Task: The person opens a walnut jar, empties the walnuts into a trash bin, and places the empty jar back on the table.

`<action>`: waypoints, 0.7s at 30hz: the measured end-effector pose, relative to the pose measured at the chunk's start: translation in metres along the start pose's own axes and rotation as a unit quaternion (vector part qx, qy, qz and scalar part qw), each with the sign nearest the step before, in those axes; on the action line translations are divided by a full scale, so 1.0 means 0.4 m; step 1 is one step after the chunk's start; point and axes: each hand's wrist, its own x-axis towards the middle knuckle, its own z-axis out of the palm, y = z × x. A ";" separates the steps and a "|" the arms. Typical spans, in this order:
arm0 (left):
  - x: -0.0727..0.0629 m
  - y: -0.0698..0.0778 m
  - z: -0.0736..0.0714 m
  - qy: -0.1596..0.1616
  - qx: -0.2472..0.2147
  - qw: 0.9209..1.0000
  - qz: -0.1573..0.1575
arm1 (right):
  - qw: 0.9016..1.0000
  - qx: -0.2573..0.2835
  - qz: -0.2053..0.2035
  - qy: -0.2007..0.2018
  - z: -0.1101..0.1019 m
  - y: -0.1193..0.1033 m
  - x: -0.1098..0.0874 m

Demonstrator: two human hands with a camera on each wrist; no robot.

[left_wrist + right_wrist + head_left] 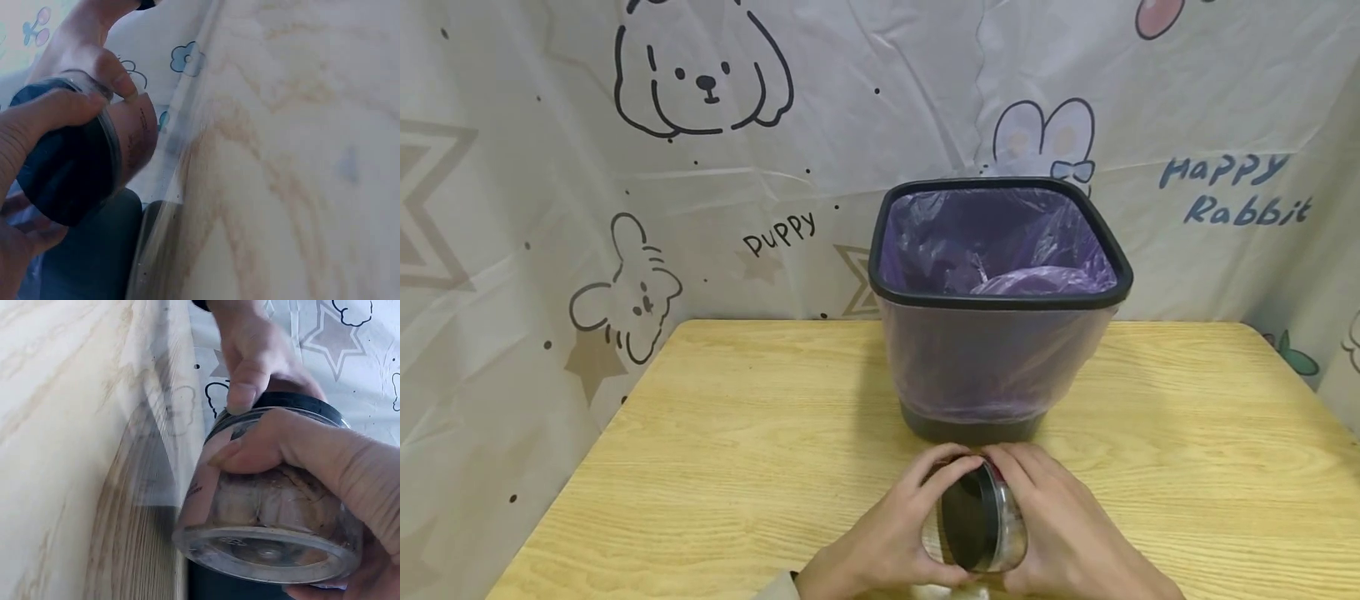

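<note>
Both of my hands hold a clear jar (1012, 533) with a black lid (966, 521), tipped on its side close over the front of the table. My left hand (891, 529) curls its thumb and fingers round the lid end. Around the clear body, my right hand (1067, 521) keeps its grip, thumb across the side in the right wrist view. Through the wall of the jar (269, 509) brownish pieces show inside. A pink label (136, 134) with small dark print wraps part of the jar, and the lid sits on it.
A bin (1000, 358) with a black rim and a purple bag liner stands on the wooden table (752, 442), just beyond my hands. Behind the table hangs a pale cloth (880, 100) printed with cartoon animals, stars and words.
</note>
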 end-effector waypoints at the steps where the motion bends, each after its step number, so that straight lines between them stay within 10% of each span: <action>1: -0.001 -0.003 0.001 0.007 -0.005 1.000 0.006 | 1.000 -0.004 0.001 -0.002 -0.002 -0.002 0.001; 21: 0.006 -0.008 -0.034 0.049 0.047 0.994 0.089 | 0.999 0.028 0.001 0.032 -0.009 -0.024 -0.003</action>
